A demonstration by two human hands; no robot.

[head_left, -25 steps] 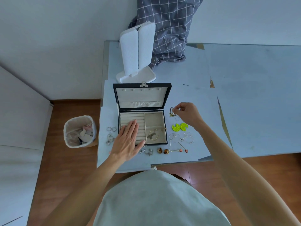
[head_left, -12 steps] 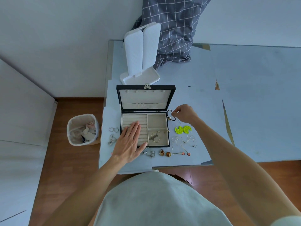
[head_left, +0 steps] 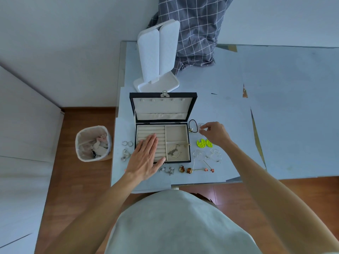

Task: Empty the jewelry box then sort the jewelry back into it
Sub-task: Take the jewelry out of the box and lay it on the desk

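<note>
The jewelry box (head_left: 163, 142) stands open near the table's (head_left: 275, 125) front left corner, a few gold pieces (head_left: 174, 152) lying in its right compartment, so the sorting-back step appears in hand. The left hand (head_left: 145, 158) rests flat, fingers straight, on the ring rolls. The right hand (head_left: 214, 133), just right of the box, seems to pinch something small and clear; what exactly cannot be told. A black hair tie (head_left: 193, 125) lies between it and the box; neon yellow earrings (head_left: 204, 143) lie just below. The next move probably calls for carrying the piece leftward into a compartment.
</note>
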